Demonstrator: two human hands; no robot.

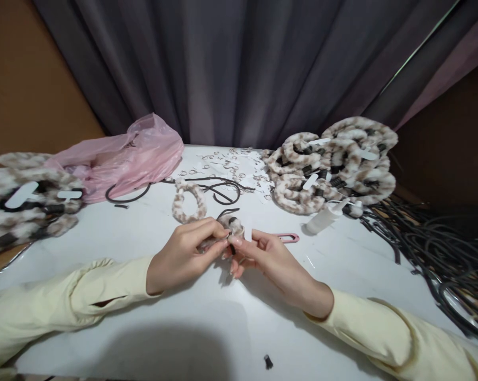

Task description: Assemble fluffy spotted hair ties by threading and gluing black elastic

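- A dark grey pleated fabric curtain point(223, 69) hangs behind the far edge of a glossy white table point(183, 328), with a brown wall point(20, 74) at the left.
- The person's left hand point(189, 251), in a pale yellow sleeve point(115, 288), pinches a small brown-and-white plush piece with a black patch point(235, 226) between thumb and fingers.
- The right hand point(272, 259) grips the same piece from the other side, thumb on top; the 2 hands meet near the middle of the table, and their fingers partly hide the piece.
- A short black bit shows below the fingertips; what it belongs to cannot be told.
- Just beyond the left hand, toward the far edge, lies a brown-and-white plush ring point(178, 206), with looped black cord point(239, 193) behind it.
- Small metal rings point(231, 164) are scattered along the far edge.
- Toward the far left corner, a crumpled translucent pink plastic bag point(143, 153) lies beside a pile of brown-and-white plush loops with white tags point(8, 180).
- Toward the far right corner sits a heap of similar tagged plush rings point(294, 201), with a tilted white plastic bottle point(322, 221) before it.
- A pink flat clip point(288, 235) lies just beyond the right hand.
- Tangled black cords point(453, 248) cover the right edge.
- A small black scrap point(268, 362) rests by the near edge.
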